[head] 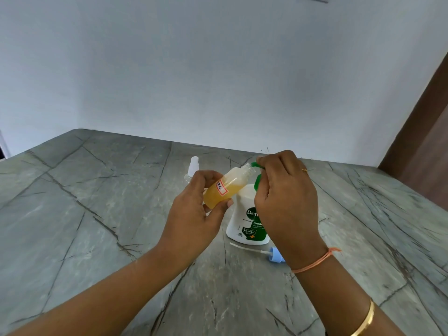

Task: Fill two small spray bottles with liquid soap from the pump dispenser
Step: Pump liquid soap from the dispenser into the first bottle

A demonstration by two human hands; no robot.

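My left hand (196, 212) grips a small clear spray bottle (226, 186) with a red-edged label, tilted, about half full of orange soap. Its open neck points up and right at the green nozzle (255, 165) of the white pump dispenser (244, 221). My right hand (286, 192) rests on top of the dispenser's green pump head, fingers curled over it and hiding most of it. The bottle's blue spray cap (276, 255) with its dip tube lies on the counter in front of the dispenser. A second small clear spray bottle (194, 166) with its cap on stands behind my left hand.
The grey marbled counter (97, 214) meets a white wall at the back. A brown door or panel (426, 151) stands at the right edge.
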